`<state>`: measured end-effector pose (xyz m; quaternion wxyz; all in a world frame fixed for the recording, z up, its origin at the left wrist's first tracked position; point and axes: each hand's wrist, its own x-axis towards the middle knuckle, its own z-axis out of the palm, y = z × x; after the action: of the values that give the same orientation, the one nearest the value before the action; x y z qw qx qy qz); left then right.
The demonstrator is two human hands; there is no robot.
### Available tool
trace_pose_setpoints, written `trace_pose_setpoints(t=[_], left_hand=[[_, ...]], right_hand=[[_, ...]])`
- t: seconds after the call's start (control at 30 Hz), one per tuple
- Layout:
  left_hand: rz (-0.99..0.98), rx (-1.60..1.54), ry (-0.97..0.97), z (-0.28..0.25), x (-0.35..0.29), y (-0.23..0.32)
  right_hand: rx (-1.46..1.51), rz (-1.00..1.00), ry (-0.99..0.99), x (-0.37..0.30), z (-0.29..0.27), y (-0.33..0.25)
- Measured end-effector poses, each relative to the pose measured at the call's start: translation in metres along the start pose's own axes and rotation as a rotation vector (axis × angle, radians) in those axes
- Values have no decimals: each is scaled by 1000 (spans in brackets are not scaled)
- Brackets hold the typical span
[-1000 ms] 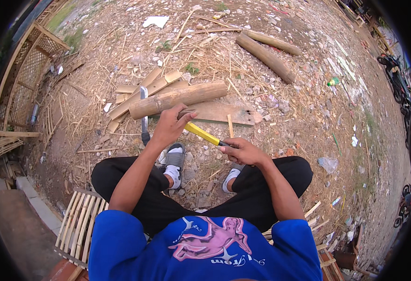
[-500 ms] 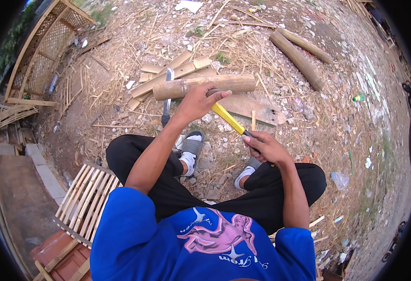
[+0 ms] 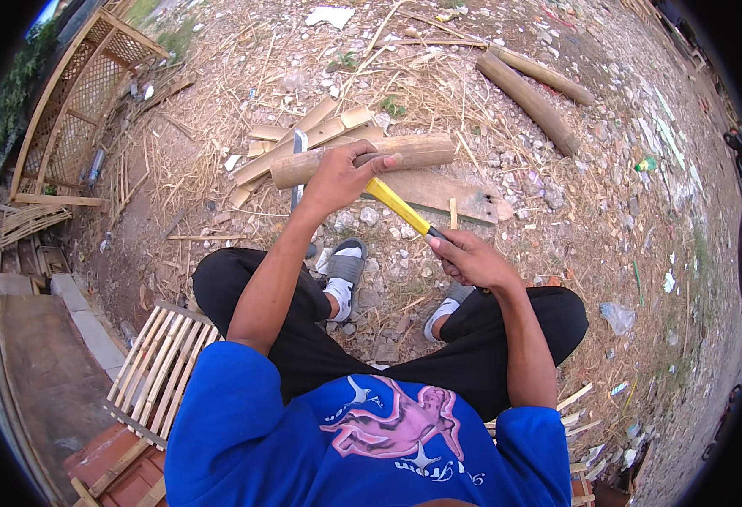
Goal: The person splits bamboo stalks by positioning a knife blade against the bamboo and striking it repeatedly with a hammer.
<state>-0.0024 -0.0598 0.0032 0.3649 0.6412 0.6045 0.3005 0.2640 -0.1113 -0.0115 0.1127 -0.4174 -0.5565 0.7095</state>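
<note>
My right hand (image 3: 471,256) is closed round the black grip of a hammer (image 3: 401,205) with a yellow shaft. At its other end, my left hand (image 3: 344,176) is closed about the dark brown head, which the fingers and thumb partly hide. Just behind and under that hand, a thick bamboo length (image 3: 417,150) lies crosswise. A long metal blade (image 3: 300,144) passes beneath the bamboo's left part, its lower end hidden by my left forearm. The bamboo lies over a wooden plank (image 3: 464,196) and several split bamboo strips (image 3: 329,129).
Two bamboo poles (image 3: 530,106) lie at the far right on rubble and straw. A lattice-work frame (image 3: 84,106) stands far left. A slatted bamboo panel (image 3: 158,367) is beside my left knee. A clear plastic bag (image 3: 618,318) and a green bottle (image 3: 645,165) lie to the right.
Both hands and the hammer have shifted slightly left, along with most of the view. The hold on the hammer looks the same. My left forearm now covers more of the blade's lower end.
</note>
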Motion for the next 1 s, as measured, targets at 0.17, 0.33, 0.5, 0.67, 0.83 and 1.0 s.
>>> trace_pose_setpoints(t=[0.17, 0.33, 0.5, 0.67, 0.83, 1.0], left_hand=[[15, -41, 58, -1, 0, 4], [5, -11, 87, 1, 3, 7], [34, -16, 72, 7, 5, 5], [16, 14, 53, 6, 3, 6], [38, -36, 85, 1, 5, 17], [44, -37, 86, 1, 4, 13]], right_hand=[[92, 17, -24, 0, 3, 0], [-8, -33, 23, 4, 1, 8], [1, 16, 18, 1, -2, 11], [-10, 33, -33, -2, -8, 4], [62, -49, 13, 5, 2, 17], [58, 24, -3, 3, -3, 5]])
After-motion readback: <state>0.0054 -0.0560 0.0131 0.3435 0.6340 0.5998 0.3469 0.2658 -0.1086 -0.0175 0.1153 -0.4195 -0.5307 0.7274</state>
